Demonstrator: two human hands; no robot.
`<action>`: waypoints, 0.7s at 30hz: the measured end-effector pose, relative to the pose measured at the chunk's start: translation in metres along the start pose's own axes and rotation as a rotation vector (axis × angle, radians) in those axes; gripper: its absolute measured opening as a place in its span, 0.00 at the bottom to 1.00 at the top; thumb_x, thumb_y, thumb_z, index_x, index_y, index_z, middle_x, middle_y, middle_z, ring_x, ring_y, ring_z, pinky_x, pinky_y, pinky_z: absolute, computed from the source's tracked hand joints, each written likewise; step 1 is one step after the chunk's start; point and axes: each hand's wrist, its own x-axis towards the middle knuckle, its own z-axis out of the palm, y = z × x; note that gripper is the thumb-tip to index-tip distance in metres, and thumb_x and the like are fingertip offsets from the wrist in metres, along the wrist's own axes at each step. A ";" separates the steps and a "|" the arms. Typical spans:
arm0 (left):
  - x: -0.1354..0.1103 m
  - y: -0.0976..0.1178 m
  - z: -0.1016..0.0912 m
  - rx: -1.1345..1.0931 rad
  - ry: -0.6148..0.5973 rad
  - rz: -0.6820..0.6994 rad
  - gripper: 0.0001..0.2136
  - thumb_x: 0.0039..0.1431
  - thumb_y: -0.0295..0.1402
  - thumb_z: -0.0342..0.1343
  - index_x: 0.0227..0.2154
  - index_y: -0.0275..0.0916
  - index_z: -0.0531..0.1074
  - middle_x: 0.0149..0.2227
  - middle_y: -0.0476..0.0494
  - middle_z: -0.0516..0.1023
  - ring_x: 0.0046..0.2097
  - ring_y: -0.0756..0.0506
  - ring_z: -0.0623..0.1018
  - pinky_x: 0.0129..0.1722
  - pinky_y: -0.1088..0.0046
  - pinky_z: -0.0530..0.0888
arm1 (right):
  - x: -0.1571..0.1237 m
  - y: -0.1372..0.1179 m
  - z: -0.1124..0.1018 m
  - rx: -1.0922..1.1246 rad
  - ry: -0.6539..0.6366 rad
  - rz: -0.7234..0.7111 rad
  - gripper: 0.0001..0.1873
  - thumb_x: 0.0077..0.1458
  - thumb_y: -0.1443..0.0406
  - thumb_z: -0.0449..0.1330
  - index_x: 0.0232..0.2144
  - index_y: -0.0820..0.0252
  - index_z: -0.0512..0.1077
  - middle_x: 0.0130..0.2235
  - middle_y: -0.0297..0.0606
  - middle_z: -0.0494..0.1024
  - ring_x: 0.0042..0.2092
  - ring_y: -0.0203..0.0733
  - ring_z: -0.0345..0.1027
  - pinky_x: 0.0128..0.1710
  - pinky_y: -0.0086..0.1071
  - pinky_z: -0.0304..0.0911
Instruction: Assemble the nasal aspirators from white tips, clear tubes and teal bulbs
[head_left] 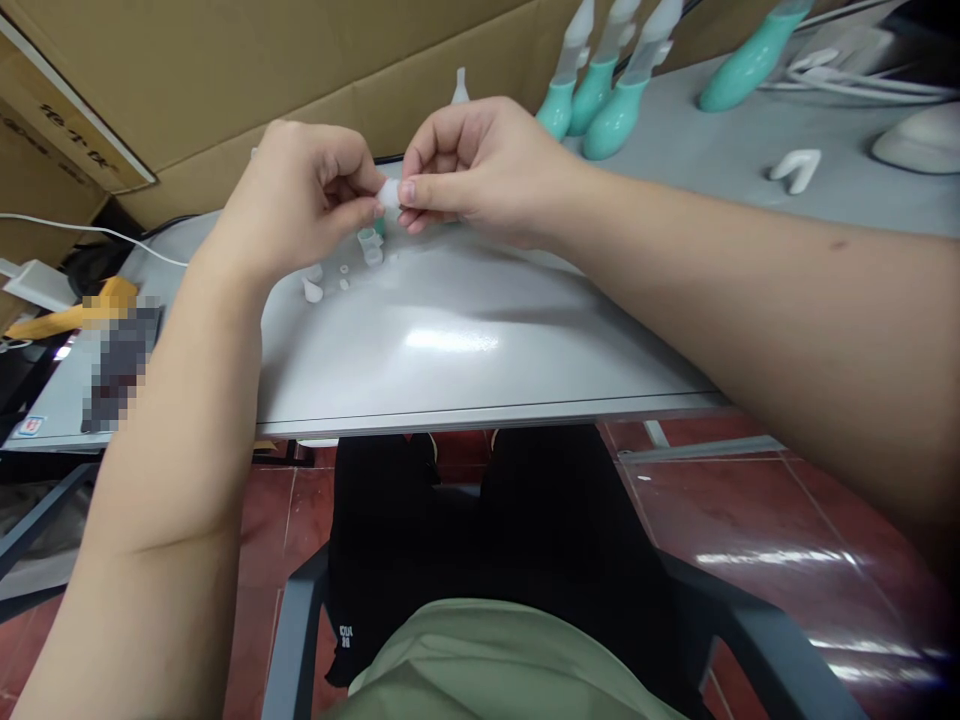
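Note:
My left hand [300, 195] and my right hand [480, 165] meet above the grey table [450, 340], both pinching one small white plastic piece [389, 193] between thumb and fingertips. Just below the hands a small clear plastic cap [370, 245] stands on the table. A white cone-shaped tip [312, 291] and a few tiny white bits [344, 284] lie to its left.
Several teal and translucent bottle-shaped devices [600, 95] stand at the back right, with another [750, 60] lying further right. A white V-shaped part [796, 168], white cables [862, 85] and cardboard boxes [225, 70] are behind. A yellow item [75, 315] lies at left.

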 end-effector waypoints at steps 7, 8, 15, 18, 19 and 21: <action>-0.001 0.006 -0.003 0.047 -0.011 0.071 0.12 0.66 0.51 0.80 0.33 0.55 0.87 0.39 0.42 0.92 0.38 0.32 0.86 0.40 0.49 0.77 | -0.003 0.005 -0.009 0.136 -0.065 0.078 0.20 0.85 0.88 0.65 0.41 0.68 0.82 0.30 0.34 0.88 0.29 0.34 0.86 0.33 0.24 0.86; -0.001 0.007 -0.004 0.062 0.000 0.082 0.12 0.66 0.51 0.79 0.32 0.54 0.87 0.38 0.42 0.92 0.38 0.33 0.85 0.40 0.50 0.77 | -0.003 0.005 -0.009 0.148 -0.065 0.083 0.20 0.85 0.88 0.65 0.41 0.68 0.83 0.31 0.35 0.89 0.29 0.34 0.87 0.33 0.24 0.86; 0.003 0.006 -0.002 0.172 -0.048 0.153 0.20 0.69 0.59 0.75 0.29 0.54 0.82 0.34 0.42 0.86 0.33 0.37 0.76 0.38 0.53 0.74 | -0.003 0.011 -0.010 0.181 -0.061 0.085 0.22 0.84 0.87 0.67 0.37 0.67 0.80 0.31 0.38 0.89 0.29 0.36 0.87 0.32 0.25 0.86; 0.003 0.006 0.000 0.162 -0.016 0.144 0.23 0.70 0.63 0.73 0.29 0.54 0.81 0.33 0.42 0.85 0.32 0.37 0.75 0.37 0.51 0.74 | -0.001 0.015 -0.008 0.193 -0.061 0.079 0.22 0.85 0.87 0.66 0.38 0.67 0.79 0.31 0.36 0.89 0.29 0.34 0.86 0.32 0.24 0.85; 0.002 0.005 0.000 0.150 -0.011 0.138 0.22 0.70 0.63 0.73 0.29 0.54 0.82 0.33 0.41 0.86 0.32 0.37 0.76 0.37 0.51 0.74 | 0.000 0.015 -0.007 0.196 -0.058 0.078 0.22 0.86 0.86 0.66 0.38 0.66 0.79 0.32 0.35 0.90 0.28 0.33 0.85 0.32 0.23 0.85; 0.002 0.003 0.001 0.123 -0.021 0.125 0.21 0.69 0.63 0.74 0.30 0.56 0.84 0.35 0.42 0.89 0.33 0.35 0.79 0.37 0.49 0.75 | 0.000 0.016 -0.005 0.198 -0.054 0.078 0.23 0.87 0.86 0.65 0.37 0.65 0.77 0.32 0.34 0.89 0.28 0.31 0.83 0.32 0.21 0.83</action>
